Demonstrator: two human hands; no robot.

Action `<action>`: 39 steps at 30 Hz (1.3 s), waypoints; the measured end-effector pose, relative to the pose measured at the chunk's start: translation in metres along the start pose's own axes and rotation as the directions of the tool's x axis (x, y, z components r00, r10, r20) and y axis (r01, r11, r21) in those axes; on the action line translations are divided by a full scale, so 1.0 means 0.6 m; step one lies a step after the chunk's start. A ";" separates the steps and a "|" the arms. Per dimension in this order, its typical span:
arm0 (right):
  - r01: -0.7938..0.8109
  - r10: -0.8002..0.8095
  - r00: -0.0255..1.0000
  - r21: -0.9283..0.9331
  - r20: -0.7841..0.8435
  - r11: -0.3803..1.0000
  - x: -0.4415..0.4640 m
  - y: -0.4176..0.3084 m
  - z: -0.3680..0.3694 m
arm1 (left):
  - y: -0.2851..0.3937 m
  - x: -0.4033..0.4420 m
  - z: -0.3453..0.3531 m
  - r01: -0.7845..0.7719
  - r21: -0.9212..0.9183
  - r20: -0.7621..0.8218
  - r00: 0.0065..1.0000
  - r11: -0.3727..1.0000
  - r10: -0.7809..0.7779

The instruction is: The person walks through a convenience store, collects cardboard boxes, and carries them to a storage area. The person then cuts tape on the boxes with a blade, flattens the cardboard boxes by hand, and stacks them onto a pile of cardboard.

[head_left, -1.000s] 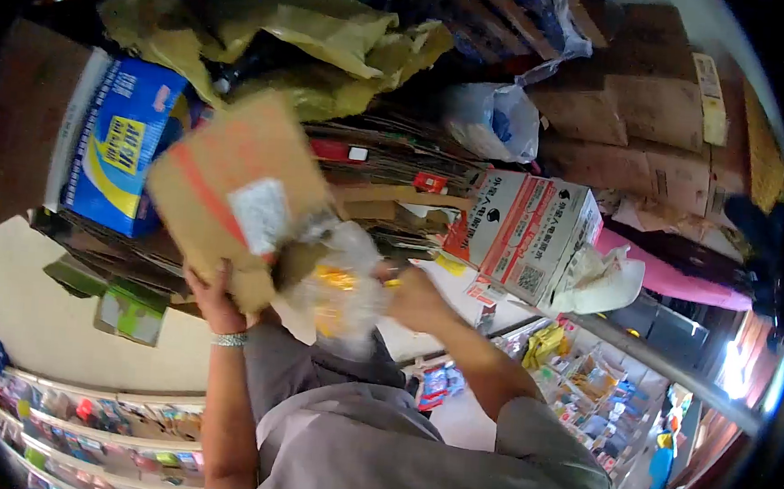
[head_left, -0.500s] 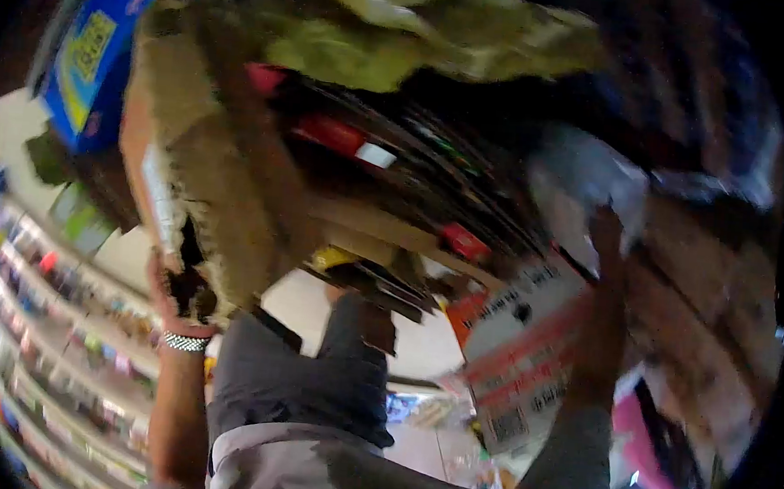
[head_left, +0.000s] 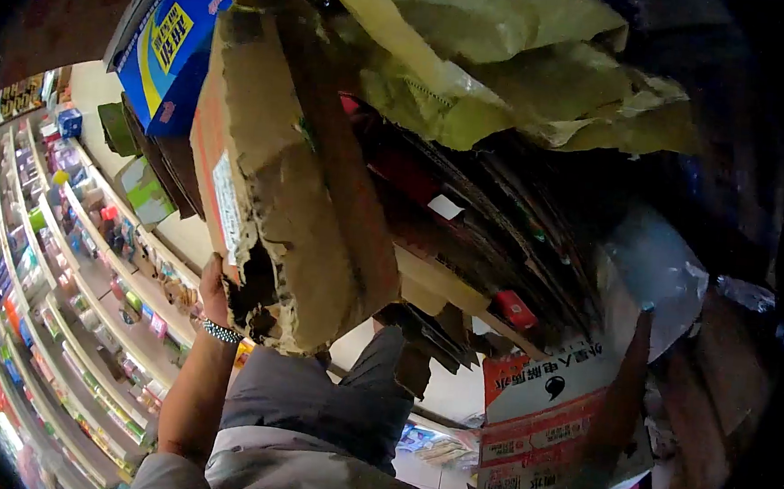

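Note:
A stack of flattened cardboard (head_left: 501, 239) spreads across the space before my body. My left hand (head_left: 215, 298), with a beaded bracelet at the wrist, is closed on the lower left edge of a torn brown cardboard box (head_left: 275, 164); part of the fingers is behind it. On the right, my right hand (head_left: 640, 339) is in shadow against a clear plastic bag (head_left: 658, 272), beside a white, red and black printed carton (head_left: 540, 400). Its fingers do not show well. Crumpled yellowish wrapping (head_left: 532, 63) lies over the top of the stack.
A blue box (head_left: 174, 52) with a yellow label is at the upper left, near a green and white box (head_left: 146, 193). Long store shelves (head_left: 70, 304) full of small goods run down the left side. Brown cardboard (head_left: 719, 376) stands at the right.
The view has swung, so the cardboard and both hands appear further right, and more of the shelves shows. My left hand still grips the torn box.

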State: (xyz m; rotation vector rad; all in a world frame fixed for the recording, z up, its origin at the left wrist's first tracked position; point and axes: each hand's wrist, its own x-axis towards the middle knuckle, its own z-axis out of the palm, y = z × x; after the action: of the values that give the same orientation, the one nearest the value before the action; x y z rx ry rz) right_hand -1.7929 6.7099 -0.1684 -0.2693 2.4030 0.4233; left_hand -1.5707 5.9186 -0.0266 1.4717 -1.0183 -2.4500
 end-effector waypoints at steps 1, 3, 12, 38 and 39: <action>0.028 -0.027 0.999 0.020 -0.041 0.999 -0.011 0.011 -0.018 | 0.004 0.000 -0.016 0.031 -0.011 0.005 1.000 0.999 -0.030; 0.096 -0.086 0.988 0.076 -0.126 0.993 -0.038 0.022 -0.069 | 0.019 -0.006 -0.036 0.068 -0.034 0.020 0.998 0.997 -0.067; 0.099 0.294 0.935 0.943 -0.197 0.317 -0.234 -0.339 -0.459 | 0.124 -0.053 -0.057 -0.160 0.507 0.236 0.971 0.847 0.042; 0.476 -0.209 0.865 0.615 -0.457 0.628 -0.633 -1.131 -0.882 | 0.594 -0.167 -0.096 -0.924 0.366 0.853 0.285 -0.114 0.437; 0.490 -0.226 0.861 0.626 -0.456 0.606 -0.648 -1.130 -0.885 | 0.592 -0.170 -0.085 -0.936 0.344 0.842 0.271 -0.078 0.466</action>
State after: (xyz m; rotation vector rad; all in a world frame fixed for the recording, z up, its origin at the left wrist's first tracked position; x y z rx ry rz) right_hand -1.6090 5.9177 0.3127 -0.4792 2.5258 -0.8496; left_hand -1.5597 5.6623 0.2442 -0.1367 -2.5167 -1.2456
